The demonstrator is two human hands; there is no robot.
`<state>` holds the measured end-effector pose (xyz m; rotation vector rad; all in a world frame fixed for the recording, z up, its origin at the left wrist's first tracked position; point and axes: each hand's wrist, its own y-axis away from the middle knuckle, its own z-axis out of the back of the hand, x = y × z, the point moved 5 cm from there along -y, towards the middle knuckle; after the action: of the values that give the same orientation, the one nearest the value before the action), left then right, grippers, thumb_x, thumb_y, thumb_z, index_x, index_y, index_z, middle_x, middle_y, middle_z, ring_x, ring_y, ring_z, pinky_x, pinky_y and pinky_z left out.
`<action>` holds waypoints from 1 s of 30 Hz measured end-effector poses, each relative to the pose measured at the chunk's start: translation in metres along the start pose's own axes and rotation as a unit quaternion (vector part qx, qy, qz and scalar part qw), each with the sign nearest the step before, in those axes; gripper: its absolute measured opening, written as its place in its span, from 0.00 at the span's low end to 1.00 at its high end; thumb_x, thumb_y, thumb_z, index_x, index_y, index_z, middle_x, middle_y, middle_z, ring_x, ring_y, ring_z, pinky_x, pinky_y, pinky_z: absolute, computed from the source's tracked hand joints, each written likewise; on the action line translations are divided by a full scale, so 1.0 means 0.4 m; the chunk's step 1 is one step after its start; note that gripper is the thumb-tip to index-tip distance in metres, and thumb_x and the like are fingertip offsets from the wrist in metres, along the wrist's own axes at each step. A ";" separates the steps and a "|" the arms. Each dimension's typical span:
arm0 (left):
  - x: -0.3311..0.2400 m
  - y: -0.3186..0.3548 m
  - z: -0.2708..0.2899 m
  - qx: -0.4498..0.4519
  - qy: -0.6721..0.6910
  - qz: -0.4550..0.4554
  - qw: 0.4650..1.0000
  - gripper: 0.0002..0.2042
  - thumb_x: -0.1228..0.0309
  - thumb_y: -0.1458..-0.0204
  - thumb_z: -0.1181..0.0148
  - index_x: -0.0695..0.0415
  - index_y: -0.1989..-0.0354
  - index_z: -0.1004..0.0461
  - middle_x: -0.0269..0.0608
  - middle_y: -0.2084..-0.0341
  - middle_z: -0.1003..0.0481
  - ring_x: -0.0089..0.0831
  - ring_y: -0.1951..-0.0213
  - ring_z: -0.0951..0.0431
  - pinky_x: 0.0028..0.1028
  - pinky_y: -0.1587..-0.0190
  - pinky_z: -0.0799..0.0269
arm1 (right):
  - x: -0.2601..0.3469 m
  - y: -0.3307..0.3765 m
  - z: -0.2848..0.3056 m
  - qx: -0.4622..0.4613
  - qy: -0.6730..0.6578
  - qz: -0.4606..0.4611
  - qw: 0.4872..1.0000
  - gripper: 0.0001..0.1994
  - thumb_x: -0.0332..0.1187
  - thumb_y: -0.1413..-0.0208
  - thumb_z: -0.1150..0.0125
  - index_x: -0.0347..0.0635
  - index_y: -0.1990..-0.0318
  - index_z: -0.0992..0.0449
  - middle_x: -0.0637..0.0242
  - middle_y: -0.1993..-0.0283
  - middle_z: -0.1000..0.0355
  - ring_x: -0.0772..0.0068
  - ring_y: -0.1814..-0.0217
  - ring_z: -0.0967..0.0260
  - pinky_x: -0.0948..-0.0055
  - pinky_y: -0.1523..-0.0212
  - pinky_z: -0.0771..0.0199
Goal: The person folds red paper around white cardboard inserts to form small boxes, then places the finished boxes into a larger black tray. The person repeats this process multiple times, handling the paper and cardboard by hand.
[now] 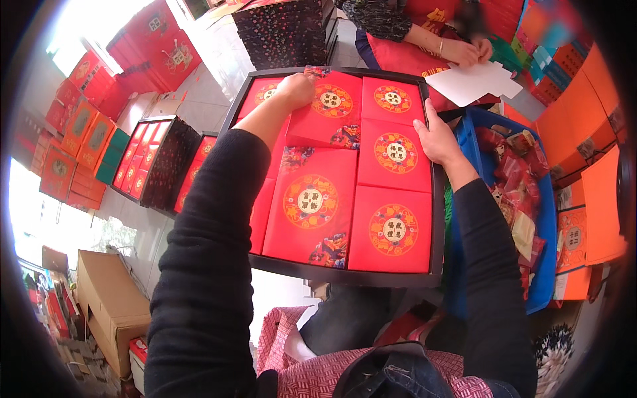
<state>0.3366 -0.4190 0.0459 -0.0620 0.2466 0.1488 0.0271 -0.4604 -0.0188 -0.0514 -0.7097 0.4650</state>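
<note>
A large black-rimmed gift box (345, 273) lies before me, filled with several red square and oblong boxes bearing round gold-and-white emblems. My left hand (295, 91) is closed at the upper left corner of a red box (336, 116) in the far middle section. Its fingertips are partly hidden. Below that sits a larger red box (302, 229) with colourful printed corners. At the right rim of the gift box, my right hand (439, 136) grips the edge, thumb over the rim and fingers along the side. Three red boxes line the right column, one of them the middle box (415, 169).
To the right stands a blue plastic crate (545, 265) of red and pale packets. A co-worker's hands (468, 52) work over a white card sheet (474, 83) at the far right. Black box stacks (285, 33) stand beyond; a cardboard carton (109, 305) is at left.
</note>
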 end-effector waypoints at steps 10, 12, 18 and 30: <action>0.231 -0.029 -0.015 -0.158 0.108 -0.016 0.981 0.15 0.63 0.46 0.51 0.53 0.55 0.23 0.46 0.54 0.24 0.43 0.49 0.27 0.38 0.44 0.33 | 0.136 -0.042 0.061 -0.120 0.230 0.182 0.948 0.27 0.43 0.43 0.45 0.35 0.41 0.35 0.47 0.38 0.37 0.49 0.38 0.38 0.58 0.38 0.39; 0.239 -0.018 -0.037 -0.178 0.096 -0.059 0.978 0.14 0.66 0.45 0.51 0.56 0.55 0.23 0.49 0.55 0.26 0.45 0.50 0.27 0.37 0.45 0.33 | 0.311 -0.077 0.031 -0.076 0.112 0.304 0.943 0.19 0.40 0.44 0.43 0.35 0.50 0.27 0.52 0.43 0.32 0.50 0.39 0.37 0.59 0.38 0.39; 0.204 -0.001 -0.068 -0.147 0.026 -0.065 0.987 0.17 0.59 0.43 0.51 0.39 0.46 0.27 0.34 0.47 0.31 0.36 0.40 0.35 0.45 0.37 0.45 | 0.564 -0.173 -0.241 0.076 0.134 0.471 0.868 0.13 0.41 0.41 0.48 0.43 0.58 0.23 0.59 0.47 0.29 0.55 0.38 0.38 0.55 0.35 0.45; 0.233 0.020 -0.071 -0.193 -0.004 0.012 0.981 0.19 0.57 0.41 0.54 0.47 0.45 0.28 0.45 0.46 0.32 0.44 0.41 0.36 0.38 0.38 0.42 | 0.563 -0.222 -0.262 0.209 0.191 0.500 0.819 0.12 0.36 0.42 0.50 0.39 0.67 0.23 0.61 0.60 0.29 0.59 0.51 0.33 0.56 0.43 0.41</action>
<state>0.4181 -0.4002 -0.0049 -0.4452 0.2083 0.2195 0.2779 -0.4320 0.0578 -0.1016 -0.1081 1.5734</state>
